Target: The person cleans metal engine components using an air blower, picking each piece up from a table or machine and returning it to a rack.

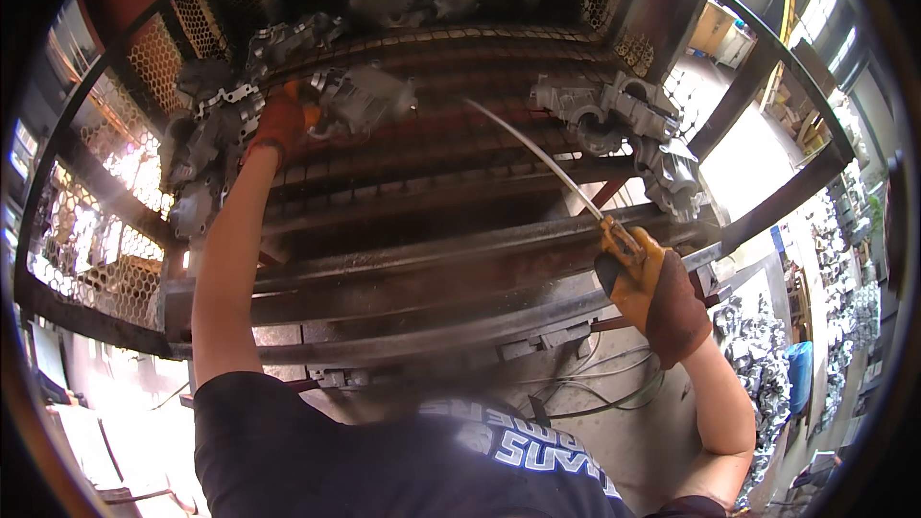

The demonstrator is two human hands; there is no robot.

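My left hand [281,122], in a red-orange glove, reaches far forward and is closed on the near left end of a grey metal casting [369,101]. That casting is slightly blurred, and my fingertips are partly hidden at its edge. My right hand [652,293] wears a yellow and brown glove and is wrapped round the yellowish-brown handle of a long thin metal rod [537,152]. The rod slants up and left, its tip pointing toward the casting but apart from it. Whether the rod is hollow, I cannot tell.
A dark metal frame [460,254] with bars and mesh lies before me. Castings stand along its left [197,149], back [297,38] and right [662,173]. Perforated side panels [96,240] enclose it. Hoses [614,403] lie on the floor; many metal parts [758,345] are heaped at right.
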